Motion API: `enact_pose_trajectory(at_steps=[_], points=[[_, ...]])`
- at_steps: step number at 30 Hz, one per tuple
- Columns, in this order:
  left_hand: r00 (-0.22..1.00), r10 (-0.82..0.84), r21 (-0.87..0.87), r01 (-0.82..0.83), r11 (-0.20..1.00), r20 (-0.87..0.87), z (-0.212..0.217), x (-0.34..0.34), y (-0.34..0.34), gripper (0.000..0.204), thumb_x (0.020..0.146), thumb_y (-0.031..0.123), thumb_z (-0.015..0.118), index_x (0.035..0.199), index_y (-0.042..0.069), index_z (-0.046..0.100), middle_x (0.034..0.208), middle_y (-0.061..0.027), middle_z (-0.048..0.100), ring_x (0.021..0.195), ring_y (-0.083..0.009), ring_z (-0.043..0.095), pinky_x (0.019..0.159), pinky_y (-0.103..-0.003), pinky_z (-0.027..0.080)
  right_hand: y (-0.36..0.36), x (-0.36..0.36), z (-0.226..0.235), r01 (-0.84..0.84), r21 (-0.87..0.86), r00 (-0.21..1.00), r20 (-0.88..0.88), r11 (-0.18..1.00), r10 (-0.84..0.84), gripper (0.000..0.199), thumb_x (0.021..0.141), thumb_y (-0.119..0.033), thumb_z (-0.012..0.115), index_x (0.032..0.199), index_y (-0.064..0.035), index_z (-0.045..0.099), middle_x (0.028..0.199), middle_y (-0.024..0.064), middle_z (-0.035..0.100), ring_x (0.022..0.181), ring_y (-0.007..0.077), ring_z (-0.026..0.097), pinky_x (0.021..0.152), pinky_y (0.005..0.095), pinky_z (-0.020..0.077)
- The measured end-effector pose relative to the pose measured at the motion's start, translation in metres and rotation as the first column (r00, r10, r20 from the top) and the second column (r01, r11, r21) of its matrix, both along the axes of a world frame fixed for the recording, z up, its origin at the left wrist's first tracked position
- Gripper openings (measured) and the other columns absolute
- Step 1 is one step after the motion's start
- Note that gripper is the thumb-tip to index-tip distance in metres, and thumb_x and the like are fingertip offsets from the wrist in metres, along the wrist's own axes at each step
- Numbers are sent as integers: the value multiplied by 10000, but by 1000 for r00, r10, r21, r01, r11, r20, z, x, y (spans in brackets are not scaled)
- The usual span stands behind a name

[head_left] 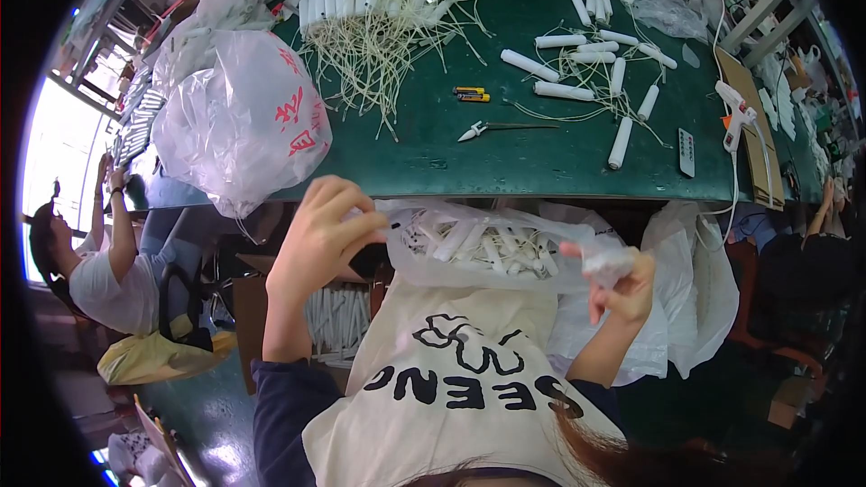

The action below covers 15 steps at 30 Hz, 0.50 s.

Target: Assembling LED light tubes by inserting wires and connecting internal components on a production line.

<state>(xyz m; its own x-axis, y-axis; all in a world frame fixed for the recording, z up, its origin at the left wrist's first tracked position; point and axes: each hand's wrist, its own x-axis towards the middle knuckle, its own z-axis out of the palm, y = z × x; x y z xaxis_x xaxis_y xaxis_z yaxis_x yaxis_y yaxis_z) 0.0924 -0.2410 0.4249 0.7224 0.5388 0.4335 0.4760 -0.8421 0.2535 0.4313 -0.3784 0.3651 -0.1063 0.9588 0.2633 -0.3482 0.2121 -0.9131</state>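
The green table [541, 153] is carrying everything: along its far edge white tubes with pale wire leads [379, 0] are lying stacked in rows, and more loose tubes [577, 63] are scattered toward the far right corner. A bulging white plastic bag with red print [239, 117] is sitting on the near left corner, hanging over the edge. Near the right edge a white glue gun [735, 113] is lying on a brown board, and mid-table a small pair of snips [478, 131] and two yellow-black batteries [471, 94] are resting apart from each other.

Below the near edge, over the person's lap, a clear plastic bag of white tubes [487, 248] is being held stretched between both hands. The left hand [316, 239] is gripping the bag's left rim, fingers curled and thumb pinching the film. The right hand [622, 284] is closing on the gathered right end, pinching a bunched twist of plastic.

As I judge it, the bag's mouth is being gathered or opened; the next move is calling for a steady pinch on both sides so no tubes spill.
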Motion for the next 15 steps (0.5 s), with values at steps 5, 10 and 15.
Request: enact_pose_trajectory(at_steps=[5,10,15], points=[[965,15,157,-58,986,261,41,-28,-30,257,656,191,739,819,21,637,813,-66,621,773,-249,579,690,-359,472,-4,1,-5,-74,149,996,51,986,67,301,608,9,628,868,158,607,948,412,563,379,204,584,336,243,445],[783,442,308,-593,744,438,82,-89,-17,131,792,87,627,879,-11,638,816,-113,628,762,-235,603,718,-339,471,-10,13,-7,-78,48,995,61,996,75,284,651,-45,686,845,149,611,934,416,562,349,221,564,287,250,410],[679,720,163,-734,659,147,78,-133,57,157,843,84,550,925,-16,639,880,-169,646,845,-275,620,751,-327,459,-12,15,-17,-35,75,999,-21,997,37,300,694,-105,730,823,133,598,919,414,566,347,215,561,288,242,408]])
